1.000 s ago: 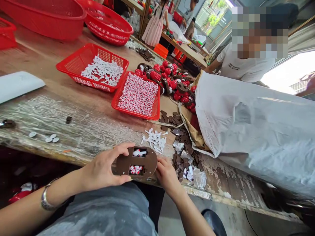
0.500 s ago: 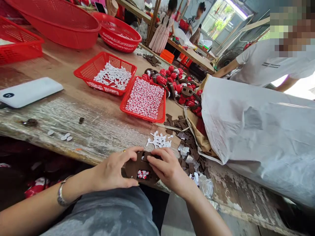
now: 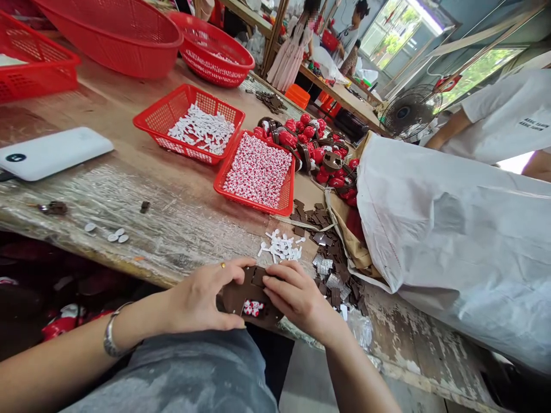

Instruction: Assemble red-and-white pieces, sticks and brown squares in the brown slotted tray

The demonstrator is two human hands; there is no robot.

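Both hands meet on a brown base at the table's near edge, above the person's lap, as I follow from afar through the head camera. Left hand [image 3: 200,301] grips one end of the brown base [image 3: 231,297], thumb and fingers spread along opposite edges; right hand [image 3: 303,295] lays its bunched fingertips against a small brown cover [image 3: 257,276] at the upper opening, its thumb hidden, so I cannot tell whether it grips. Red-and-white balls [image 3: 253,308] fill the lower opening. Just beyond the fingers I see loose white spoons [image 3: 282,246], with brown flat pieces [image 3: 342,267] strewn to their right. Farther back, a red tray [image 3: 290,195] of tiny balls stands beside a red basket [image 3: 154,117] of more spoons. Red-and-brown toys [image 3: 316,140] heap near the mouth of a white sack [image 3: 434,212], behind which stands a co-worker [image 3: 512,117] in a white shirt.
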